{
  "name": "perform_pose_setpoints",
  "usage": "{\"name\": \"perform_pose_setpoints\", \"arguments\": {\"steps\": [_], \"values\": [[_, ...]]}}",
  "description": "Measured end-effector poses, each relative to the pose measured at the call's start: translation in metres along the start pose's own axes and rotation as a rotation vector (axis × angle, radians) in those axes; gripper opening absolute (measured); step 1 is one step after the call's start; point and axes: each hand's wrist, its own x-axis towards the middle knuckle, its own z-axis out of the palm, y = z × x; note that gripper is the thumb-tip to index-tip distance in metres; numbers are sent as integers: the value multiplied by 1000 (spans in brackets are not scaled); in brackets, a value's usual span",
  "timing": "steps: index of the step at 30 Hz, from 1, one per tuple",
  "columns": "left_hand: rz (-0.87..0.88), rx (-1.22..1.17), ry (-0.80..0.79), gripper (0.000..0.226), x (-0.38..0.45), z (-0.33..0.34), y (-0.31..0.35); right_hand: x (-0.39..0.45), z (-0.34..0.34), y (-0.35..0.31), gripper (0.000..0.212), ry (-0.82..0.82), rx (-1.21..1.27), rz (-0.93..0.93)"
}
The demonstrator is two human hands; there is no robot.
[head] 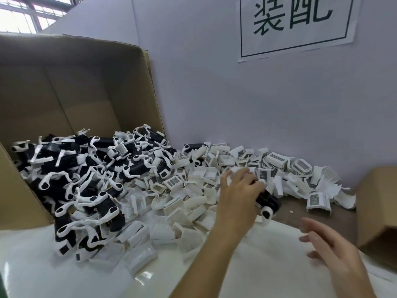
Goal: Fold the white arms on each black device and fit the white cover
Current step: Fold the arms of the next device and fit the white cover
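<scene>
Black device (268, 201) is gripped by the left hand (238, 190) above the white covers (193, 190), while the right hand (328, 248) is spread empty nearby; the arms should be folded flat first.

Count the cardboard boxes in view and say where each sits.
2. A large box lies tipped on the left, spilling black devices; a smaller box sits at the right edge, partly cut off. Others may lie outside the frame.
</scene>
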Motion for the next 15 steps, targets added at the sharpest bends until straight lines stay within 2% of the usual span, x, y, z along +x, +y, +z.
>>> {"name": "perform_pose_setpoints", "arguments": {"steps": [1, 3, 5, 6, 9, 11, 15], "values": [[3, -47, 3, 33, -5, 7, 8, -1, 2, -1, 29, -27, 35, 3], [35, -151, -2, 33, -15, 23, 23, -2, 2, -2, 52, -77, 88, 27], [69, -222, 3, 27, -23, 37, 34, -1, 2, -2, 64, -85, 102, 49], [72, -253, 15, 24, -24, 43, 38, 0, 2, -3, 61, -95, 90, 58], [90, -353, 52, 25, -23, 52, 45, 4, 3, 0, 38, -88, 1, 32], [107, -373, 56, 29, -23, 57, 47, 6, 1, 2, 39, -31, -10, 42], [-111, -521, 58, 52, -21, 60, 53, 9, 0, 10, 29, 75, 8, 62]]}}
